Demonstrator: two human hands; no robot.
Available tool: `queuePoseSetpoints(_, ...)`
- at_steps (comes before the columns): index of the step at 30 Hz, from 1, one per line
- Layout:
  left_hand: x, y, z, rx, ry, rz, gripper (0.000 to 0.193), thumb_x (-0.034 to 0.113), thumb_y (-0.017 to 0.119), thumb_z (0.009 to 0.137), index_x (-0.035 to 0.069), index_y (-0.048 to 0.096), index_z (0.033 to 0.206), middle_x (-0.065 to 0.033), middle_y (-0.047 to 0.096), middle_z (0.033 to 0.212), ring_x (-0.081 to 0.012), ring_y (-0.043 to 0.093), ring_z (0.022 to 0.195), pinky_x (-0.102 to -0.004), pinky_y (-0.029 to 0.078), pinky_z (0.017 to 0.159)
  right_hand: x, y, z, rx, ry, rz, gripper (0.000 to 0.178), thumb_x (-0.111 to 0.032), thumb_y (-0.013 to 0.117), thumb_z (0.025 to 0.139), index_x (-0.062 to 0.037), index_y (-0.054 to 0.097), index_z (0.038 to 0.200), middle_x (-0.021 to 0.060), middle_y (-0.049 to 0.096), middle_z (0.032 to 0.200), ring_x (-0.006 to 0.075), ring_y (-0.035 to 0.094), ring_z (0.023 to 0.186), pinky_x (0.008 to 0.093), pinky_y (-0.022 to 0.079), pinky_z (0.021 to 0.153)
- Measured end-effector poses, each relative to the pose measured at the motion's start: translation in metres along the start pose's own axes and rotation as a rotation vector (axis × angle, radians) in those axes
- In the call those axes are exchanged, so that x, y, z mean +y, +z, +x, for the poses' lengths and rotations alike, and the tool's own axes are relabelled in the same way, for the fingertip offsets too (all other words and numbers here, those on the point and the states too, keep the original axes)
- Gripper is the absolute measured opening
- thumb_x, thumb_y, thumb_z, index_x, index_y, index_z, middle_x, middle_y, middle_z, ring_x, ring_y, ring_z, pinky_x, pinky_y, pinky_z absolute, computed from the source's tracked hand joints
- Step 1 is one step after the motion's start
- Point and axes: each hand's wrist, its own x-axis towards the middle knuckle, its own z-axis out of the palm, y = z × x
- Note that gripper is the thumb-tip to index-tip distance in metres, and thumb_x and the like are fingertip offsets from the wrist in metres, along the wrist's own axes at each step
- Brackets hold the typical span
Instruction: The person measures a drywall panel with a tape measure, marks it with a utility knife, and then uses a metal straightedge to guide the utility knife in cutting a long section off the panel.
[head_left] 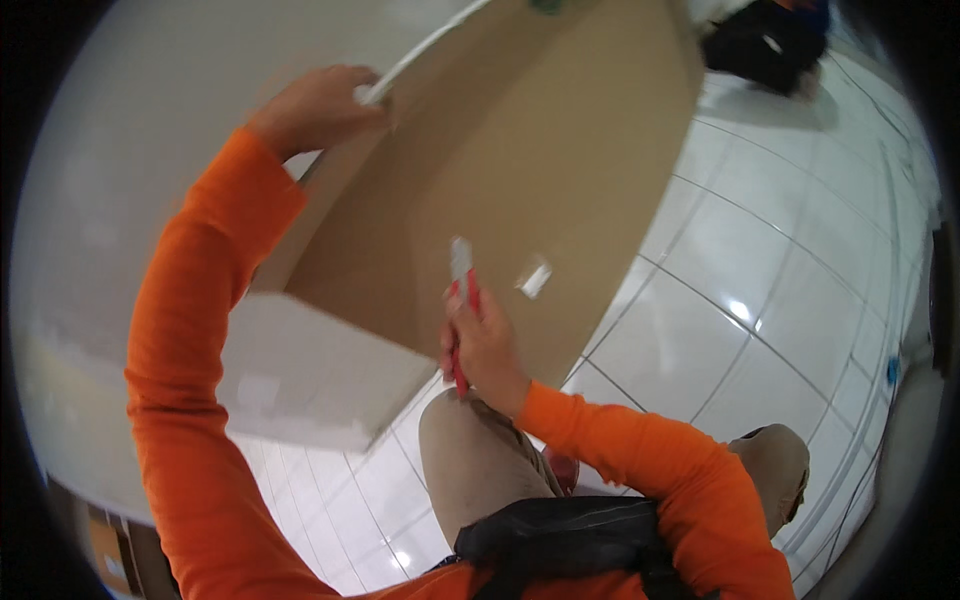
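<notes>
My right hand [482, 345] is closed round the red handle of a utility knife [462, 262], its grey tip pointing up and away over a brown cardboard-like sheet [520, 170]. At the upper left, my left hand [325, 108] is closed at the end of a thin white strip [425, 50], which runs along the edge between the brown surface and a large pale panel [180, 80]. Its fingertips are partly hidden and slightly blurred. A small white scrap [535, 278] lies on the brown surface, right of the knife.
White floor tiles [690, 330] spread out on the right. A person in dark clothing [768, 45] is low at the upper right. My bent knee [480, 450] is close below the knife. A black waist bag [560, 535] sits at my front. Cables run along the far right.
</notes>
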Motion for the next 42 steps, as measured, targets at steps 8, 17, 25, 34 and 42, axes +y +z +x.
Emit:
queuePoseSetpoints(8,-0.011,0.018,0.079,-0.028,0.074,-0.202,0.040,0.023,0.064,0.084,-0.005,0.062,0.112,-0.0205,0.068,0.093,-0.0315,0.066,0.087,-0.0402,0.050,0.080,-0.045,-0.095,0.086,0.541,-0.063,0.237,0.023,-0.031,0.049,0.101,-0.0109,0.044,0.111,0.0039,0.049,0.073,0.0134,0.051,0.049,0.0301,0.045,0.041)
queuePoseSetpoints(17,-0.019,0.045,0.085,-0.061,-0.099,-0.169,0.030,0.013,0.064,0.083,0.002,0.061,0.110,-0.0193,0.065,0.070,-0.0404,0.064,0.063,-0.0487,0.051,0.057,-0.183,-0.080,0.141,0.687,0.012,-0.096,0.019,-0.025,0.049,0.101,-0.0095,0.046,0.111,0.0043,0.052,0.073,0.0139,0.053,0.051,0.0285,0.045,0.042)
queuePoseSetpoints(25,0.000,0.014,0.110,-0.203,-0.165,-0.314,0.037,0.015,0.066,0.083,0.005,0.059,0.119,-0.0187,0.069,0.094,-0.0374,0.066,0.080,-0.0472,0.052,0.067,-0.347,-0.079,0.257,0.754,-0.021,-0.125,0.028,-0.026,0.046,0.101,-0.0072,0.047,0.122,0.0057,0.053,0.074,0.0150,0.052,0.049,0.0307,0.044,0.042)
queuePoseSetpoints(34,0.028,-0.015,0.182,-0.505,-0.312,-0.060,0.026,0.020,0.067,0.082,0.006,0.066,0.104,-0.0138,0.063,0.087,-0.0365,0.065,0.078,-0.0451,0.053,0.068,-0.485,-0.181,0.450,0.667,-0.100,-0.159,0.027,-0.023,0.048,0.099,-0.0087,0.048,0.122,0.0098,0.058,0.074,0.0189,0.055,0.048,0.0353,0.046,0.040)
queuePoseSetpoints(42,0.019,-0.010,0.201,-0.637,-0.398,-0.146,0.022,0.018,0.071,0.079,-0.002,0.063,0.082,-0.0208,0.063,0.080,-0.0422,0.063,0.075,-0.0498,0.050,0.066,-0.545,-0.221,0.551,0.627,-0.020,-0.287,0.027,-0.022,0.046,0.100,-0.0035,0.044,0.120,0.0135,0.063,0.074,0.0241,0.060,0.049,0.0375,0.051,0.044)
